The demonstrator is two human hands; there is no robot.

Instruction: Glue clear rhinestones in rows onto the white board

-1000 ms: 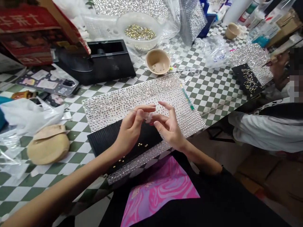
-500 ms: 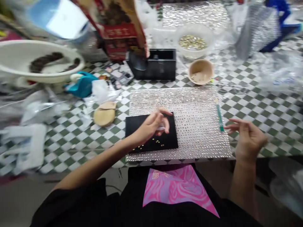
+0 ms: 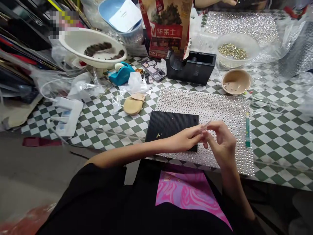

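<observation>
My left hand [image 3: 188, 138] reaches over the right edge of the black ridged board [image 3: 168, 122], its fingers closed on a small clear, thin piece [image 3: 207, 124]. Fingertips of my right hand [image 3: 222, 140] meet it from the other side and pinch at the same piece; its exact kind is too small to tell. A few tiny gold bits [image 3: 158, 135] lie on the board. Under board and hands is a sheet studded with rhinestones [image 3: 181, 98]. A green pen-like stick [image 3: 247, 130] rests on the sheet's right side.
Behind the sheet stand a black tape dispenser [image 3: 200, 70], a tan bowl [image 3: 236, 81] and a clear bowl of gold bits [image 3: 232, 52]. To the left lie a round beige pad [image 3: 133, 105], a teal tape cutter [image 3: 122, 74] and a white power strip [image 3: 69, 119]. Another person's hand [image 3: 230, 2] shows at the top.
My right hand has come left from beside the green stick to meet my left hand. My left hand has moved right across the board with the clear piece. The view has shifted left.
</observation>
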